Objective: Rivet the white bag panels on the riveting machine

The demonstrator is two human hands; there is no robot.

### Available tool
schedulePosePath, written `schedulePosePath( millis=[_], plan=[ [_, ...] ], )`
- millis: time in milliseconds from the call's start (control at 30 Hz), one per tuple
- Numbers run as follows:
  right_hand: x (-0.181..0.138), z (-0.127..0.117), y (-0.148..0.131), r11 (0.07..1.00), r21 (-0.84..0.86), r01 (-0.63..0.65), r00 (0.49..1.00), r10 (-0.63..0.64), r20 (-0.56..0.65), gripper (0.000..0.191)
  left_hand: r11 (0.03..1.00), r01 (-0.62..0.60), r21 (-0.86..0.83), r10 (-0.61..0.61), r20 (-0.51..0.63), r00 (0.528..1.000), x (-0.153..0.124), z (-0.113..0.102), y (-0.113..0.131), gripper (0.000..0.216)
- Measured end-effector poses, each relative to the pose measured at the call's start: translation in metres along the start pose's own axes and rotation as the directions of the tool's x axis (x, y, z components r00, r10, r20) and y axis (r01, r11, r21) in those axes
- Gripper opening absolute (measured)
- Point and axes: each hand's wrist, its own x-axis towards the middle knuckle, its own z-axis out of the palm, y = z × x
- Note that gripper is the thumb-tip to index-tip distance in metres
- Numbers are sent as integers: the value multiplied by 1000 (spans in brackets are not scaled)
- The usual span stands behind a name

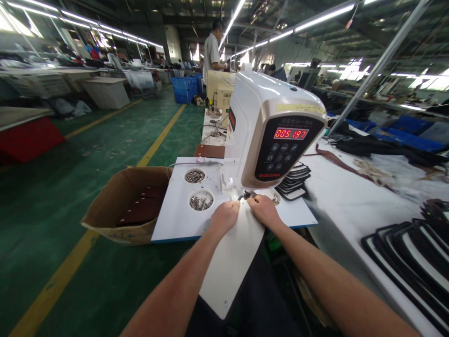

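A pale, flat panel (233, 255) hangs from the machine's front toward my lap, with a metal snap (225, 303) near its lower corner. My left hand (226, 216) is closed on the panel's upper left edge. On the other side, my right hand (262, 209) pinches its upper right edge beside a small dark part. Both hands are just below the head of a white snap-fastening machine (277, 126), whose red display reads 005197. Its working point is partly hidden by my fingers. Two round wells of metal fasteners, one (201, 200) nearer and one (194, 176) farther, lie left of my hands.
A cardboard box (105, 206) with dark red pieces stands on the floor at left. Black-edged panels are stacked behind the machine's right side (294, 180) and on the right table (403, 262). A person (211, 51) stands beyond the machine.
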Motion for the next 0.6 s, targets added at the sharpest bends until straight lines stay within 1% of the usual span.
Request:
schedulePosePath(
  millis=[100,200,267,333,400,433,467,500,533,567,600],
  plan=[
    [-1,1,-5,1000,-9,-18,1000,18,-13,37,1000,-27,-16,27,3,1000,2,1,0,49],
    [-4,1,-7,1000,24,-10,1000,11,-29,40,999,-34,-11,34,9,999,-7,-5,-3,51],
    [-6,-3,-1,998,65,-17,998,21,-52,44,999,-52,4,52,47,998,-23,-18,-9,49],
    [-12,-11,14,993,107,-58,993,68,-92,48,995,-98,28,94,111,989,-44,-34,-18,43],
    [-21,-21,32,987,135,-91,979,113,-168,49,986,-144,81,127,184,975,-65,-49,-27,34],
    [-27,-26,39,989,131,-73,969,101,-226,47,980,-159,118,132,212,968,-74,-54,-30,31],
    [-34,-30,43,994,103,-23,953,53,-297,44,972,-174,158,134,232,963,-81,-56,-30,29],
    [-42,-34,44,997,48,55,930,-34,-366,41,963,-191,191,142,246,959,-85,-55,-29,27],
    [-50,-37,40,988,-29,151,901,-150,-407,40,954,-213,209,157,257,954,-88,-52,-25,27],
    [-58,-39,33,959,-113,262,872,-285,-398,40,946,-239,217,180,260,949,-88,-48,-19,28],
    [-66,-40,24,908,-184,375,845,-417,-335,38,939,-267,214,209,261,943,-87,-43,-12,29]
  ],
)
